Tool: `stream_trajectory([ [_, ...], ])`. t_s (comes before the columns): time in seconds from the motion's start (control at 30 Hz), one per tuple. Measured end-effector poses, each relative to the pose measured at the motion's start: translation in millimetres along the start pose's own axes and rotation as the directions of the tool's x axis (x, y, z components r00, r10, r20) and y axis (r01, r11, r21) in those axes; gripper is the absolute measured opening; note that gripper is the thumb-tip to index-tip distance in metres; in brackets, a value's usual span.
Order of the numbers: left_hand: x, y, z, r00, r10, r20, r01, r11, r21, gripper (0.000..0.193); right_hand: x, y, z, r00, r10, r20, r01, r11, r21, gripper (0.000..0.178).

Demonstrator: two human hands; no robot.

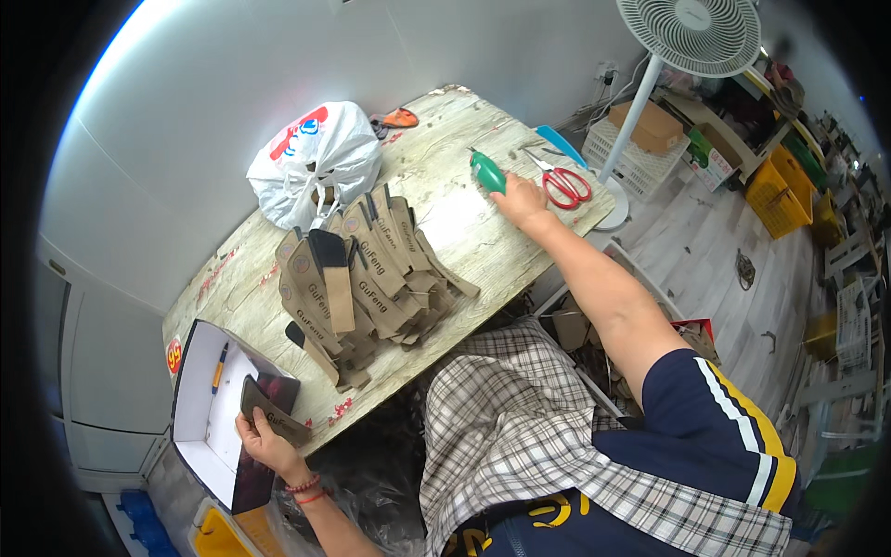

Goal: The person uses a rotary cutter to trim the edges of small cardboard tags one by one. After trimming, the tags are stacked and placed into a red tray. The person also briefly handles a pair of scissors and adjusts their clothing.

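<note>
My left hand (268, 446) pinches a flat brown printed piece (274, 415) over the open box at the table's near left corner. Its fingers are closed on the piece's edge. My right arm stretches to the far right of the table. There my right hand (522, 200) is closed on the rear end of a green tool (487, 173) with a short dark tip. Red-handled scissors (564, 187) lie just right of that hand. Between my hands, a fanned heap of brown printed strips (371, 278), some with black ends, covers the middle of the table.
A tied white plastic bag (316, 162) stands behind the heap against the wall. The white-lined box (200, 418) holds an orange-and-blue pen (220, 369). A standing fan (691, 37) rises beyond the table's right end, with crates (780, 195) on the floor. A checked cloth (506, 418) covers my lap.
</note>
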State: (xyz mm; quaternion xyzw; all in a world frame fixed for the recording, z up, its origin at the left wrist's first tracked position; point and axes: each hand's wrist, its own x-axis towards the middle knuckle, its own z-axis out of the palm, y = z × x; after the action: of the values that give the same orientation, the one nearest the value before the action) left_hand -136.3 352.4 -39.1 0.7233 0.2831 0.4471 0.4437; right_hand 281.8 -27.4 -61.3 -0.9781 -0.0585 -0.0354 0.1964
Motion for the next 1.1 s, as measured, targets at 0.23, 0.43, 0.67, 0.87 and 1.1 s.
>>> stream_trajectory([
  [0.23, 34, -31, -1, 0.938, 0.329, 0.113, -0.336, 0.771, 0.541, 0.026, -41, 48, -20, 0.962, 0.042, 0.268, -0.178, 0.845, 0.504, 0.047],
  [0.43, 77, -52, 44, 0.974, 0.021, 0.225, -0.123, 0.883, 0.454, 0.050, -130, 74, 0, 0.901, -0.002, 0.434, -0.334, 0.635, 0.696, 0.052],
  [0.67, 155, -94, 48, 0.866, 0.500, -0.018, -0.384, 0.687, 0.617, 0.031, -176, 81, 9, 0.874, -0.031, 0.484, -0.386, 0.562, 0.732, 0.044],
  [0.87, -7, -25, 113, 0.919, 0.228, 0.322, -0.213, 0.974, -0.082, 0.039, -215, 83, -14, 0.944, 0.035, 0.328, -0.288, 0.571, 0.769, 0.047],
  [1.1, -136, 62, 160, 0.731, -0.440, 0.521, 0.676, 0.366, -0.640, 0.013, -288, 45, -64, 0.934, -0.195, 0.299, -0.141, 0.568, 0.811, 0.043],
])
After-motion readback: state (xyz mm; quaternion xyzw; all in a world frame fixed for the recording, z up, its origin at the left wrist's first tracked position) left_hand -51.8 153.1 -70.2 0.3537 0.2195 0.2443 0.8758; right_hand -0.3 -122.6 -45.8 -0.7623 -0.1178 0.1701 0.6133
